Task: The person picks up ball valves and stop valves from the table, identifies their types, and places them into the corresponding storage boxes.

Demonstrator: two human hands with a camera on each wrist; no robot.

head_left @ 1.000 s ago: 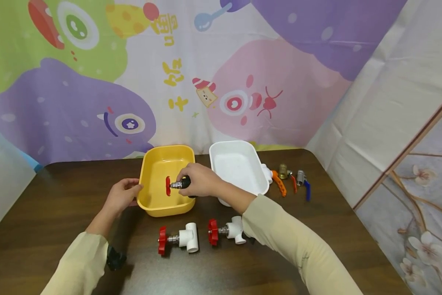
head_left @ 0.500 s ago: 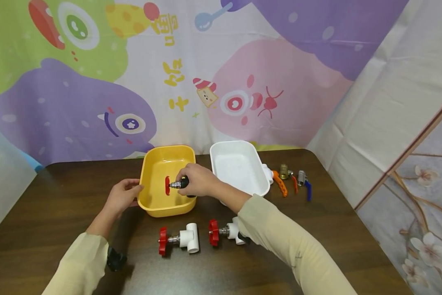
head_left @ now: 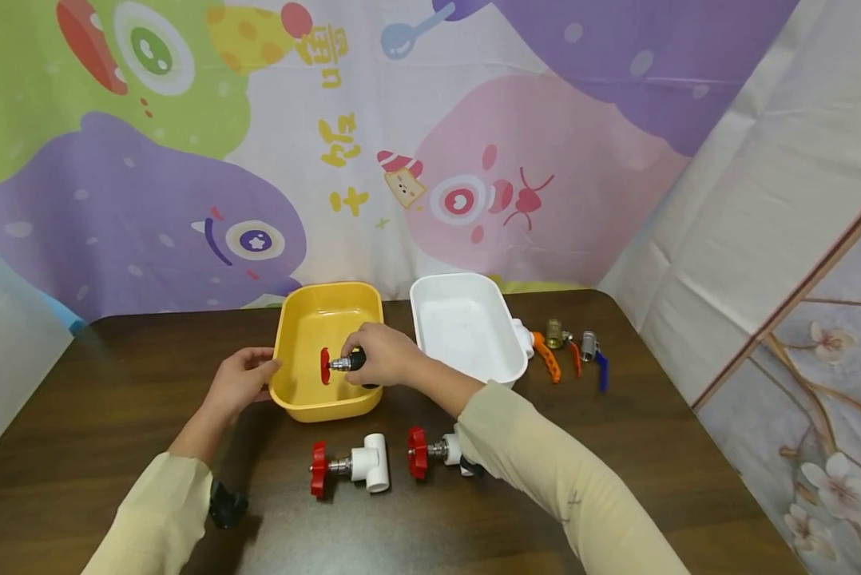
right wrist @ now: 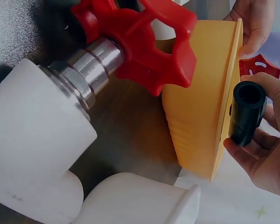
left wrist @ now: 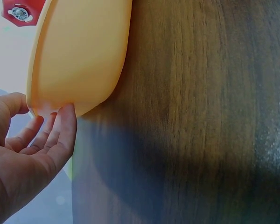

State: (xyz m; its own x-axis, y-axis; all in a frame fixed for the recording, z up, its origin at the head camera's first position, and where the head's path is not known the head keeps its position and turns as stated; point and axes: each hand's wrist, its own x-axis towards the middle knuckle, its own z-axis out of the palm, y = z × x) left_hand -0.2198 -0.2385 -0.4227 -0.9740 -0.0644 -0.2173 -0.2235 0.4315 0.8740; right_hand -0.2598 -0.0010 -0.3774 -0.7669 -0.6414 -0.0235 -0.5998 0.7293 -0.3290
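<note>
My left hand point(head_left: 238, 382) pinches the left rim of a yellow basin point(head_left: 326, 412); in the left wrist view the thumb is at the rim and the fingers lie against the outer wall. My right hand point(head_left: 382, 354) grips a black pipe valve point(right wrist: 245, 114) by its body. Its metal stem and red handwheel point(head_left: 325, 366) point left over the inside of the basin. In front lie two white tee-shaped valves with red handwheels: a left valve point(head_left: 369, 463) and a right valve point(head_left: 438, 449), partly hidden by my right sleeve.
A white basin point(head_left: 517, 375) stands right of the yellow one. Beside it lie a valve with an orange handle point(head_left: 547, 358), a brass valve point(head_left: 555, 334) with a red lever, and a silver valve point(head_left: 589, 346) with a blue lever. A printed curtain point(head_left: 359, 239) hangs behind the table.
My right hand, with the black valve, has shifted slightly left and down over the yellow basin. The right sleeve now covers more of the right white valve. My left hand has stayed on the rim.
</note>
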